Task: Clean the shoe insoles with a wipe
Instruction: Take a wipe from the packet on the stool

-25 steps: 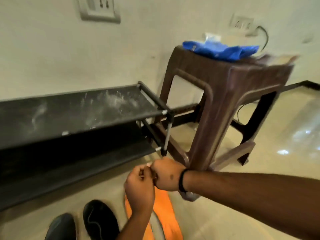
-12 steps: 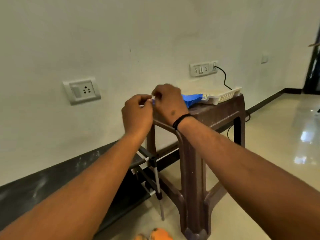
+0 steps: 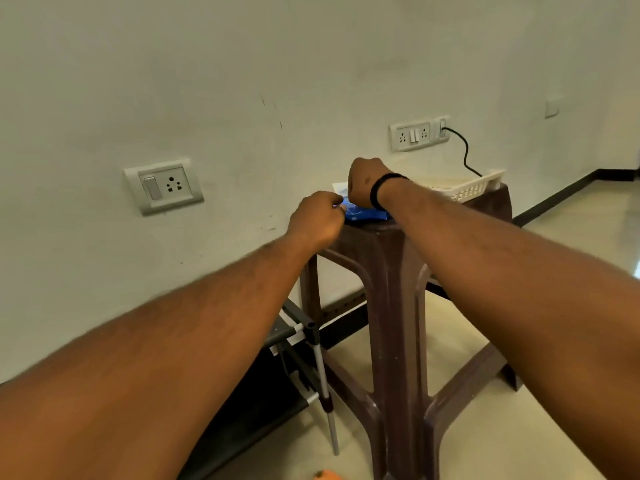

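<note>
A blue wipe pack [image 3: 367, 215] lies on the near left corner of a brown plastic stool [image 3: 398, 306]. My left hand [image 3: 315, 218] pinches the pack's left edge with curled fingers. My right hand [image 3: 363, 183], with a black band at the wrist, is curled down onto the top of the pack. Its fingertips are hidden. A white flap or sheet [image 3: 340, 189] sticks up beside its knuckles; I cannot tell which. An orange insole tip [image 3: 327, 475] peeks in at the bottom edge.
A white slotted basket [image 3: 467, 190] sits on the far side of the stool. A black shoe rack [image 3: 298, 344] with metal posts stands left of the stool against the wall. Wall sockets and a black cable [image 3: 465, 154] are behind. Glossy floor spreads to the right.
Both hands rose from near the floor to the stool top, then moved forward and settled on the blue pack. The view lifted from the shoes and insole to the wall.
</note>
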{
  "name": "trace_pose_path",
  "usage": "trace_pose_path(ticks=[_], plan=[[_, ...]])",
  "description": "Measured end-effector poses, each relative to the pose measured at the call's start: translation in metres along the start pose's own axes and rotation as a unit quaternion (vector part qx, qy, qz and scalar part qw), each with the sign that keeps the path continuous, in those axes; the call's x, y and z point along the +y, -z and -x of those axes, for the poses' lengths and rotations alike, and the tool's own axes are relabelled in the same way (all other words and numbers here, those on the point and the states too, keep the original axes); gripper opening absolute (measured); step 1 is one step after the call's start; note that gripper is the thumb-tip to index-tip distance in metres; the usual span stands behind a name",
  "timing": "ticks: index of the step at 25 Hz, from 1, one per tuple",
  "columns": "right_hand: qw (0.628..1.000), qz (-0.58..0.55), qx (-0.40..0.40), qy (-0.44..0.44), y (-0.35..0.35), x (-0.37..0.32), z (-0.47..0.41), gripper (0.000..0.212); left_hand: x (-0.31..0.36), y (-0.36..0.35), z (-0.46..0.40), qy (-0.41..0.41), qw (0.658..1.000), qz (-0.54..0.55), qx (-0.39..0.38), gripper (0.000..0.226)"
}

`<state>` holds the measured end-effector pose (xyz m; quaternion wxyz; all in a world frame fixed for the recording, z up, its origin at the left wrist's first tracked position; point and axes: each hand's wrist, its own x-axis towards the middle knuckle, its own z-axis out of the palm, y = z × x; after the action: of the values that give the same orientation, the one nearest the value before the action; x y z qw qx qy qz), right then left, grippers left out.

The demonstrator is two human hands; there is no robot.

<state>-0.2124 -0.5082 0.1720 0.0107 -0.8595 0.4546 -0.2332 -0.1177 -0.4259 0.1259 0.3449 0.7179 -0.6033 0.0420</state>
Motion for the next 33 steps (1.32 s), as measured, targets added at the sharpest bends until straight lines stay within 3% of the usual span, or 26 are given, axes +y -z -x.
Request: trace_pose_path(ticks=[2, 8, 13, 17, 21, 26, 33], plan=[[0.999, 0.026, -0.022, -0.005, -0.003, 0.000, -0.005, 0.001, -0.005, -0.008, 0.002, -0.014, 1.000, -0.014, -0.009, 0.032], [0.996, 0.072, -0.054, -0.019, -0.011, 0.000, -0.021, 0.032, -0.022, -0.025, 0.010, -0.041, 0.999, -0.009, -0.005, 0.038], [0.997, 0.062, -0.051, -0.011, -0.016, 0.000, -0.021, 0.024, -0.026, -0.027, 0.012, -0.050, 0.999, -0.001, 0.003, 0.038], [0.998, 0.058, -0.028, -0.002, -0.021, 0.001, -0.018, 0.031, -0.025, -0.027, 0.012, -0.058, 0.998, -0.007, 0.001, 0.038], [1.000, -0.018, -0.018, -0.018, -0.013, 0.006, -0.019, 0.020, -0.025, -0.027, 0.011, -0.051, 0.999, -0.019, -0.004, 0.040], [0.989, -0.140, -0.009, -0.041, -0.005, 0.002, -0.017, 0.025, -0.021, -0.024, 0.007, -0.004, 1.000, 0.018, -0.007, 0.040], [0.928, -0.350, 0.100, -0.084, 0.012, -0.004, -0.015, 0.014, -0.020, -0.023, -0.001, 0.020, 1.000, 0.000, 0.005, 0.039]])
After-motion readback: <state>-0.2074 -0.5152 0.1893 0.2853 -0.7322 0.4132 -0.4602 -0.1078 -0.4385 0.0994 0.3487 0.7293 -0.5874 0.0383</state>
